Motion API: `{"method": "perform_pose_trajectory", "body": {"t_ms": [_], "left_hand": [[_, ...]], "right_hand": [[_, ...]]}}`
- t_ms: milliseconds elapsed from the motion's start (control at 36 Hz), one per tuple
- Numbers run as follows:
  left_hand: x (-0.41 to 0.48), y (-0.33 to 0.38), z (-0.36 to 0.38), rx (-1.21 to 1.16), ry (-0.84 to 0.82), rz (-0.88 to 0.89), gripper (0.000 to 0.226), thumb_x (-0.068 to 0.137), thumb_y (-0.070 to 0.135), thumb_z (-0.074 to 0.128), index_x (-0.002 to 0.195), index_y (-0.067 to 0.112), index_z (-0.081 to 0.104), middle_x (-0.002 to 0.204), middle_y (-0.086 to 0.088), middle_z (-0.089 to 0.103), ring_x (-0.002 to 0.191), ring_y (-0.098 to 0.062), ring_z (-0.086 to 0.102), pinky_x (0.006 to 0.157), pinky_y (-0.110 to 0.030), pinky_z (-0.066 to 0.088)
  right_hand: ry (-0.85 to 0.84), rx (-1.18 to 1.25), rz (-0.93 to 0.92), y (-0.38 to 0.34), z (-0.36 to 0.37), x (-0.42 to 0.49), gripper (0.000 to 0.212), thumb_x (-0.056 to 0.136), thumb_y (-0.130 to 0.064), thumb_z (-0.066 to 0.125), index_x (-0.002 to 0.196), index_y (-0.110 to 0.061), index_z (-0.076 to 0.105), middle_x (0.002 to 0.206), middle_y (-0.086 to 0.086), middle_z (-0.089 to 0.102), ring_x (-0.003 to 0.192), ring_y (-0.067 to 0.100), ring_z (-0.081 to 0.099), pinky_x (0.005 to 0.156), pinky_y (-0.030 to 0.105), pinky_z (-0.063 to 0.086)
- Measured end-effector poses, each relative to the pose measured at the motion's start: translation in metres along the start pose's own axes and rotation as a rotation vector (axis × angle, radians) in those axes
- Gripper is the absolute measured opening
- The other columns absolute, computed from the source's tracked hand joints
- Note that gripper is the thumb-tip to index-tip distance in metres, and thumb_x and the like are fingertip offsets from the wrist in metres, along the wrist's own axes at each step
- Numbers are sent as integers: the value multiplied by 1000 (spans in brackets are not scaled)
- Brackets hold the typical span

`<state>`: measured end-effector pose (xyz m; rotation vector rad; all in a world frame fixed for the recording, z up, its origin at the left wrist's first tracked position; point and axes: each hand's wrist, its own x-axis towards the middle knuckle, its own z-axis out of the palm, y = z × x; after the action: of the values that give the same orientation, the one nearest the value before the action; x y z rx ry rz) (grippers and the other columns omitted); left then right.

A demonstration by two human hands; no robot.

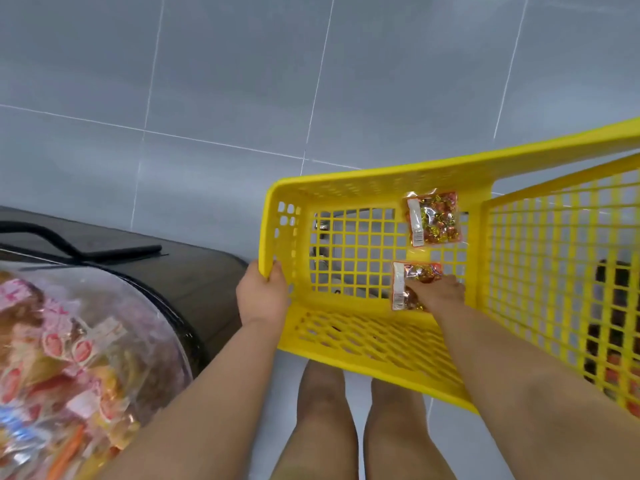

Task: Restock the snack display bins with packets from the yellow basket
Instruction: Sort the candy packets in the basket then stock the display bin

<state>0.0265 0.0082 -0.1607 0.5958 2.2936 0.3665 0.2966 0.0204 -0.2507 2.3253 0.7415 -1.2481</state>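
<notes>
The yellow basket is held above the floor at centre right. My left hand grips its near-left corner rim. Two clear packets of gold and red wrapped sweets lie on the basket's grid floor. The far packet lies free near the far wall. My right hand reaches into the basket and lies on the near packet, with the fingers curled onto it. A second yellow basket sits to the right.
A clear round display bin full of pink and orange snack packets stands at the lower left, on a dark stand. Grey floor tiles fill the top. My legs are below the basket.
</notes>
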Motion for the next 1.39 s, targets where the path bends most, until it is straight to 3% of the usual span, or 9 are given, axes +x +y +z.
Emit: {"method": "perform_pose_trajectory", "body": {"t_ms": [111, 444, 583, 639, 694, 806, 1028, 1167, 1389], "left_hand": [[-2, 3, -2, 16, 17, 29, 27, 97, 32, 52, 70, 26, 50, 65, 7, 58, 53, -6, 61, 43, -21, 38], [-15, 19, -9, 19, -47, -40, 14, 97, 31, 51, 89, 20, 54, 81, -4, 60, 68, -20, 63, 49, -25, 39], [-43, 38, -12, 197, 146, 348, 57, 84, 24, 70, 132, 3, 48, 130, -19, 48, 125, -34, 38, 104, -42, 29], [-61, 50, -3, 41, -39, 430, 58, 85, 25, 72, 135, 10, 47, 123, -7, 52, 119, -21, 44, 102, -32, 33], [-73, 63, 12, -152, -346, 232, 57, 85, 32, 71, 135, 22, 46, 109, 11, 57, 107, -10, 53, 88, -26, 43], [-77, 61, 40, -329, -617, -69, 12, 87, 19, 70, 98, 20, 66, 82, 15, 72, 86, -11, 67, 66, -19, 50], [-70, 38, 58, -556, -528, -300, 18, 91, 8, 62, 109, 10, 64, 95, -11, 72, 85, -27, 69, 74, -40, 56], [-63, 30, 56, -655, -483, -327, 5, 94, 8, 58, 98, 11, 59, 63, 2, 71, 52, -12, 67, 44, -24, 52], [-57, 33, 46, -615, -434, -310, 11, 93, 14, 60, 104, 16, 63, 95, -6, 72, 83, -22, 70, 73, -40, 58]], "right_hand": [[113, -8, 15, -5, 18, 7, 112, 72, -65, 66, 142, 6, 16, 146, 23, 27, 136, 36, 24, 111, 41, 22], [27, 371, -91, -3, -7, -19, 54, 76, -25, 77, 115, -2, 49, 113, 16, 62, 100, 31, 61, 71, 29, 44], [-386, 723, -144, 2, -33, -59, 41, 80, -27, 74, 114, -10, 56, 99, 8, 69, 84, 19, 69, 71, 37, 58], [-541, 835, -180, 3, -39, -70, 51, 78, -27, 75, 121, -13, 52, 105, 5, 69, 90, 16, 70, 74, 37, 58], [-579, 828, -277, 3, -40, -77, 49, 76, -28, 76, 121, -20, 56, 112, 4, 68, 104, 20, 65, 93, 44, 50], [-584, 711, -404, -2, -46, -80, 20, 82, -33, 71, 100, -34, 64, 100, -5, 72, 97, 13, 67, 84, 32, 52], [161, 581, -336, -34, -69, 14, 46, 84, -25, 69, 122, -4, 54, 116, 11, 60, 109, 25, 56, 89, 32, 44], [257, 226, -262, -55, -66, 53, 84, 73, -49, 75, 134, -4, 40, 135, 17, 43, 131, 31, 35, 106, 39, 34], [226, 199, -238, -56, -63, 55, 70, 67, -48, 80, 115, -7, 50, 116, 11, 60, 112, 31, 55, 83, 34, 46]]}}
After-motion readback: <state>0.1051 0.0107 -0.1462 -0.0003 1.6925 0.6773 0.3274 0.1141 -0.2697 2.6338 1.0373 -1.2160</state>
